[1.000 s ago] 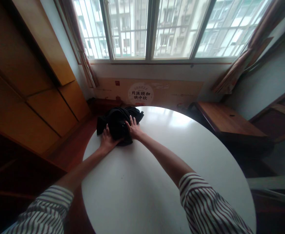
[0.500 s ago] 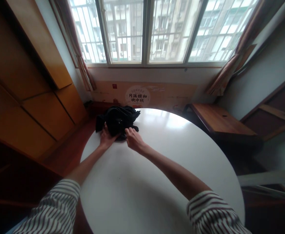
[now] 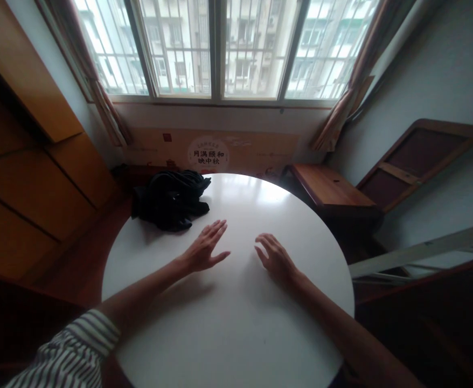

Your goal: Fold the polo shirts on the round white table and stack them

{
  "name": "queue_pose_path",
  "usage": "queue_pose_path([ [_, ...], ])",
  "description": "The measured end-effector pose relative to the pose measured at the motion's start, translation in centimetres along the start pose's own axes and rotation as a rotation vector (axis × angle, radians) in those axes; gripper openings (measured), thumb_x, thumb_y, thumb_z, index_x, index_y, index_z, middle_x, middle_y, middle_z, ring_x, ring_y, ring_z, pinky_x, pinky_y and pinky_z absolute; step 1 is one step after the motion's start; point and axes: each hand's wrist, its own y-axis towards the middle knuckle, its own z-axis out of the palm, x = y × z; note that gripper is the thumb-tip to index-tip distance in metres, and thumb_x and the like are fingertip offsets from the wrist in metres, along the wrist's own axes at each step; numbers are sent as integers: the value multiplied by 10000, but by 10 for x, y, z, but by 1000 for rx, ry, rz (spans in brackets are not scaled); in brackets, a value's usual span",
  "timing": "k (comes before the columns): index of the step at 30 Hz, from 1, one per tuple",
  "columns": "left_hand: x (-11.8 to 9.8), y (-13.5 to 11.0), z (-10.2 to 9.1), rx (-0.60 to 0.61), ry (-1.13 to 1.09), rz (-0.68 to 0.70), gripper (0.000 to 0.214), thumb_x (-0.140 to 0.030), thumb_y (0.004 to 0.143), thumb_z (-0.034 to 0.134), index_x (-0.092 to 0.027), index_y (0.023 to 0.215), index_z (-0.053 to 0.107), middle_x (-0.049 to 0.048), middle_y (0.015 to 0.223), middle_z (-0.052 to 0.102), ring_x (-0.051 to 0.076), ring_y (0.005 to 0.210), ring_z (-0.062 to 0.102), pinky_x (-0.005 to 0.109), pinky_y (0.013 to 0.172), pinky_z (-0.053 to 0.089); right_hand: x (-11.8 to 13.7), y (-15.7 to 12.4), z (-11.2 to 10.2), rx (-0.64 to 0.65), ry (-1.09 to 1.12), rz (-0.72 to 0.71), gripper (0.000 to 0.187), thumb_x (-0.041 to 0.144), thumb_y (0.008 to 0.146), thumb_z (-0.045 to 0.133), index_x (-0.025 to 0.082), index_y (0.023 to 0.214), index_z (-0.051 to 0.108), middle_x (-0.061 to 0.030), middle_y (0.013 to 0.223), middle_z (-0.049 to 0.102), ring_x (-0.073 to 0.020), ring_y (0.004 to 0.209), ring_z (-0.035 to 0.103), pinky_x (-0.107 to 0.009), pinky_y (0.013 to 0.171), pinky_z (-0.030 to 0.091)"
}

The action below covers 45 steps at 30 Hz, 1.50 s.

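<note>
A crumpled heap of black cloth (image 3: 172, 199), perhaps a garment, lies at the far left of the round white table (image 3: 236, 323). Its left side reaches the table's rim. My left hand (image 3: 206, 248) is over the table just right of and nearer than the cloth, apart from it, with fingers stretched and thumb spread. Farther right, my right hand (image 3: 275, 256) hovers above the tabletop, its fingers slightly curled and apart. Neither hand holds anything, and a gap of bare tabletop lies between them.
Behind the table stands a wall with a beige printed banner (image 3: 252, 145) under a barred window (image 3: 244, 48). A brown wooden side table (image 3: 329, 186) is at the back right. Orange-brown cabinets (image 3: 38, 199) line the left, and a pale rail (image 3: 422, 248) crosses at the right.
Both hands have let go of the black cloth and moved right and nearer, opening their fingers. The cloth stays at the far left. The camera view has turned a little to the right.
</note>
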Motion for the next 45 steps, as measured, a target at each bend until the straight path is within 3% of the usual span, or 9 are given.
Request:
queue_pose_path([
  [2, -4, 0, 9, 114, 3, -34, 872, -616, 945, 474, -142, 1597, 142, 180, 1634, 200, 325, 1517, 170, 536, 1211, 222, 1, 4, -1, 91, -60, 2, 501, 425, 968, 499, 111, 1356, 539, -209, 1340, 589, -311, 1249, 521, -480, 1046, 411],
  [4, -3, -3, 14, 220, 9, -65, 946, -703, 899, 477, -141, 1594, 165, 185, 1639, 164, 345, 1522, 130, 562, 1202, 205, 3, 5, -2, 248, -107, 7, 753, 591, 943, 486, 115, 1516, 374, -196, 1530, 426, -330, 1424, 362, -531, 1155, 290],
  [8, 2, -7, 14, 361, 30, -56, 1019, -807, 841, 441, -183, 1597, 164, 169, 1638, 173, 344, 1520, 140, 571, 1207, 127, 9, 5, -5, 481, -140, 28, 992, 792, 876, 385, 109, 1581, 239, -176, 1619, 237, -326, 1502, 215, -553, 1210, 154],
  [12, 0, -6, 12, 392, 57, -41, 1122, -867, 783, 438, -165, 1601, 126, 180, 1639, 143, 355, 1517, 144, 556, 1210, 98, 14, 3, -7, 525, -165, 37, 1138, 865, 814, 368, 55, 1587, 167, -210, 1623, 152, -346, 1513, 152, -563, 1214, 116],
  [29, 1, -7, 20, 279, 24, -57, 1130, -856, 756, 501, -163, 1592, 186, 188, 1615, 237, 333, 1502, 223, 524, 1214, 144, 11, -1, -2, 453, -142, 6, 1067, 781, 845, 464, 83, 1594, 165, -223, 1611, 212, -365, 1500, 197, -584, 1200, 136],
  [36, 2, -6, 19, 312, 37, -88, 1176, -892, 743, 452, -122, 1588, 173, 209, 1620, 194, 330, 1509, 201, 534, 1216, 114, 7, -2, 2, 454, -159, 4, 1041, 772, 860, 431, 66, 1586, 186, -218, 1615, 207, -354, 1505, 186, -578, 1199, 133],
  [40, 0, -5, 17, 315, 23, -92, 1139, -874, 751, 474, -145, 1584, 204, 201, 1618, 210, 335, 1504, 215, 548, 1212, 131, 8, -3, 4, 412, -149, 8, 998, 753, 856, 459, 88, 1570, 251, -225, 1598, 277, -363, 1492, 229, -587, 1190, 150],
  [43, -2, -4, 19, 285, -14, -107, 981, -791, 836, 472, -161, 1562, 281, 177, 1600, 293, 331, 1488, 267, 568, 1197, 191, 11, -3, 4, 310, -44, -16, 813, 677, 844, 563, 117, 1427, 477, -234, 1478, 473, -371, 1402, 388, -567, 1140, 279],
  [45, 0, -2, 18, 197, -40, -123, 792, -676, 921, 452, -174, 1527, 365, 158, 1552, 405, 311, 1451, 354, 540, 1177, 275, 13, -3, 4, 187, 96, -25, 479, 528, 879, 596, 152, 1175, 611, -196, 1222, 639, -314, 1174, 571, -470, 1001, 444],
])
